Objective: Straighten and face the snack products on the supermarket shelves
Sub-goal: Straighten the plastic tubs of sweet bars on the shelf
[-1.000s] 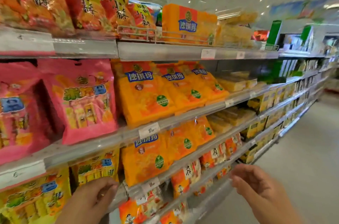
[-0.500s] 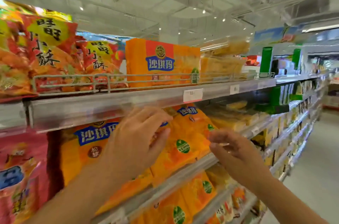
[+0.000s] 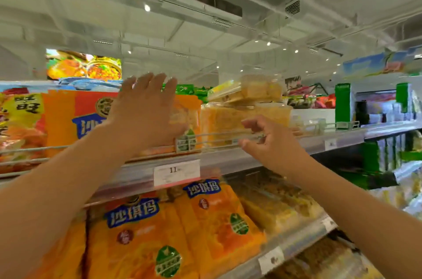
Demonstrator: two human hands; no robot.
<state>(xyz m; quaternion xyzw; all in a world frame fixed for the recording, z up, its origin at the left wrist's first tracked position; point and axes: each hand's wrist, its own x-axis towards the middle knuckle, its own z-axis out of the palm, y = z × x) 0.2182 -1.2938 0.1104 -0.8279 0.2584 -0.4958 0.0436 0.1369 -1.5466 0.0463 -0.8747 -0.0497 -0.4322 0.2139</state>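
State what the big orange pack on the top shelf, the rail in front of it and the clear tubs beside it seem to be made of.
Orange pack: likely glossy plastic film, judging by its printed, shiny face; the left hand lies flat on it.
Rail: thin pale wire, probably coated metal.
Clear tubs: see-through rigid plastic, contents visible; the right hand is by them.

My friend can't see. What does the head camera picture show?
A person's left hand lies flat against an orange snack box on the top shelf, while the right hand reaches toward clear tubs of yellow snacks.
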